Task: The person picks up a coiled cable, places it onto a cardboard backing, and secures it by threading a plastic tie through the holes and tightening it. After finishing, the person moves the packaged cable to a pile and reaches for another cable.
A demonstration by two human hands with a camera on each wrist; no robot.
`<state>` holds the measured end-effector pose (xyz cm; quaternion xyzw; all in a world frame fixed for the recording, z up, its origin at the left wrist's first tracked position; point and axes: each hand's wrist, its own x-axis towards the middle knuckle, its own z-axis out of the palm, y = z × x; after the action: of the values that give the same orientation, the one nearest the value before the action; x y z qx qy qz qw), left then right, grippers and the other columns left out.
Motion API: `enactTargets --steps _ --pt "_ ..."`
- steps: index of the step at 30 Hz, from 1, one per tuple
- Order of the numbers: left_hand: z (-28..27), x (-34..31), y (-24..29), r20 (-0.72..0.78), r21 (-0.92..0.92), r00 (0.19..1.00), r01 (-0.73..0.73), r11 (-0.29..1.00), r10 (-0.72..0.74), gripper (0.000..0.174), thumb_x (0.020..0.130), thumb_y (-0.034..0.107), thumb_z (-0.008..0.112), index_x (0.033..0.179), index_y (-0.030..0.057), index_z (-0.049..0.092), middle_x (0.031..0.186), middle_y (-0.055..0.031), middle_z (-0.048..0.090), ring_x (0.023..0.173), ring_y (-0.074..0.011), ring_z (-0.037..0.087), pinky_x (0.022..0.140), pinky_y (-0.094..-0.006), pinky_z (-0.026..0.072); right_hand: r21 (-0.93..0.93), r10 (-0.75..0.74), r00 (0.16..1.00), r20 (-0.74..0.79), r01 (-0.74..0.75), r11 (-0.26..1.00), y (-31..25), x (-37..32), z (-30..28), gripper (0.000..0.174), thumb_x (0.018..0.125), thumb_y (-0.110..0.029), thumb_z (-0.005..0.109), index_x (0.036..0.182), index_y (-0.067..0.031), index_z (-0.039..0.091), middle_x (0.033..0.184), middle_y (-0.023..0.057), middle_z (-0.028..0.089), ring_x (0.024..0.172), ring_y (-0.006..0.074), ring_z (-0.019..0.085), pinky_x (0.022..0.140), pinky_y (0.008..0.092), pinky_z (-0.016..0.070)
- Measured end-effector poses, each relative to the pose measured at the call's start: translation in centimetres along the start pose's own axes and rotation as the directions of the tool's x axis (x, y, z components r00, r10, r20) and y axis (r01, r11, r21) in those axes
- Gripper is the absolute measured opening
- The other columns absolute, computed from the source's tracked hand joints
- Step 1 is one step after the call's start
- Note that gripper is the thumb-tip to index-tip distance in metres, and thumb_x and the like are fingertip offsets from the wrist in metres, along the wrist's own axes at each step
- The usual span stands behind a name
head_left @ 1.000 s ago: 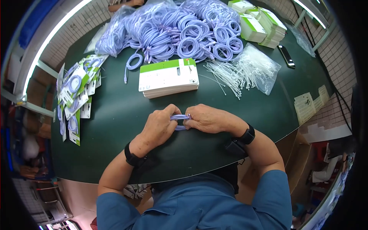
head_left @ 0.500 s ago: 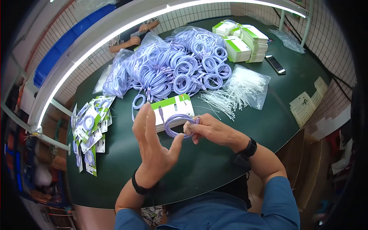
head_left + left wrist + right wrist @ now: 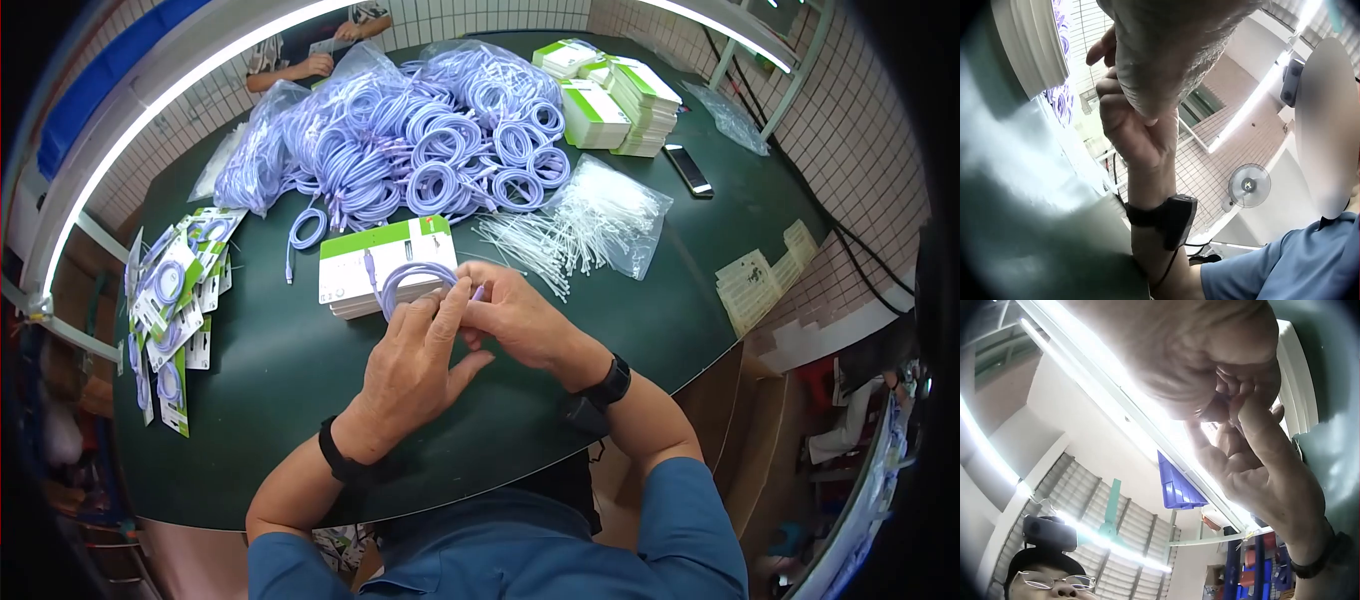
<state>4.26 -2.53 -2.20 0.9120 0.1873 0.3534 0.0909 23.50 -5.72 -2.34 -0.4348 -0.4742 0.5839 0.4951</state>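
A coiled lilac cable (image 3: 418, 270) is held over the front of a stack of white-and-green printed cards (image 3: 345, 288). One plug end (image 3: 370, 264) of the cable sticks up at the coil's left. My right hand (image 3: 520, 318) pinches the coil's right side between thumb and curled fingers. Over the coil's near side, my left hand (image 3: 410, 365) reaches with its fingers mostly straight and its thumb apart, fingertips right at the right hand's fingers. In the right wrist view, the left hand (image 3: 1266, 478) meets the right hand (image 3: 1210, 350), which hides most of the cable.
Many coiled cables (image 3: 435, 135) in clear bags pile up at the back. White zip ties (image 3: 535, 250) spill from a plastic bag. Card stacks (image 3: 645, 105) and a phone (image 3: 688, 170) lie right; carded cables (image 3: 170, 290) lie left. Another person's hands (image 3: 318, 65) show at the back.
The cable coil, gripped low between both hands at first, was lifted in front of the card stack by the right hand. The left hand let go, rose spread, then came down onto the coil.
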Motion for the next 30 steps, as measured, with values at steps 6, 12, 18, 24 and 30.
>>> enactTargets --steps 6,12,18,24,30 --pt "-0.8 -1.2 -1.6 -0.104 -0.121 0.990 -0.109 0.987 0.097 0.067 0.077 0.004 0.088 0.139 0.0016 0.061 0.109 -0.0135 0.070 0.091 -0.0308 0.067 0.076 -0.0375 0.0568 0.128 -0.010 1.000 0.018 0.007 0.992 0.1 0.3 -0.1 0.037 0.103 -0.013 0.069 0.133 -0.0014 0.052 0.093 0.0055 0.068 0.070 0.0081 0.061 0.060 0.0232 0.0497" --pt "-1.6 -1.5 -2.8 -0.166 -0.276 0.981 -0.143 0.951 0.099 0.034 0.078 -0.004 0.087 0.109 0.0027 0.074 0.092 -0.0111 0.074 0.079 -0.0257 0.071 0.069 -0.0348 0.0560 0.336 0.025 0.993 0.114 -0.062 0.940 -0.2 0.2 0.4 0.049 0.098 -0.013 0.075 0.139 0.0011 0.050 0.097 0.0080 0.070 0.071 0.0091 0.064 0.062 0.0230 0.0527" --pt "-2.8 -1.2 -3.4 -0.138 -0.340 0.986 -0.134 0.931 0.091 0.028 0.078 -0.004 0.086 0.103 0.0026 0.075 0.091 -0.0100 0.073 0.078 -0.0238 0.069 0.067 -0.0341 0.0556 -0.024 -0.109 0.988 0.113 0.112 0.993 -1.2 -0.4 0.2 0.053 0.096 -0.012 0.078 0.141 0.0000 0.051 0.103 0.0085 0.069 0.078 0.0115 0.066 0.066 0.0265 0.0554" --pt "-3.1 -1.1 -4.0 -0.092 -0.231 0.972 -0.230 0.945 0.214 0.024 0.077 0.002 0.082 0.099 0.0042 0.073 0.092 -0.0064 0.067 0.084 -0.0230 0.067 0.069 -0.0344 0.0562 -0.750 -0.562 0.707 0.430 0.626 0.214 -3.0 -0.8 1.3 0.063 0.083 -0.007 0.083 0.140 -0.0028 0.058 0.107 0.0108 0.070 0.086 0.0237 0.070 0.074 0.0349 0.0584" --pt "-3.6 -1.4 -4.0 0.018 -0.091 0.928 -0.370 0.925 0.373 0.021 0.076 0.006 0.076 0.097 0.0052 0.073 0.094 -0.0044 0.065 0.084 -0.0214 0.067 0.066 -0.0332 0.0549 -0.843 -0.392 0.813 0.431 0.518 0.147 -0.7 -1.1 2.4 0.050 0.086 -0.016 0.080 0.132 -0.0072 0.061 0.106 0.0126 0.071 0.086 0.0312 0.072 0.070 0.0388 0.0579"
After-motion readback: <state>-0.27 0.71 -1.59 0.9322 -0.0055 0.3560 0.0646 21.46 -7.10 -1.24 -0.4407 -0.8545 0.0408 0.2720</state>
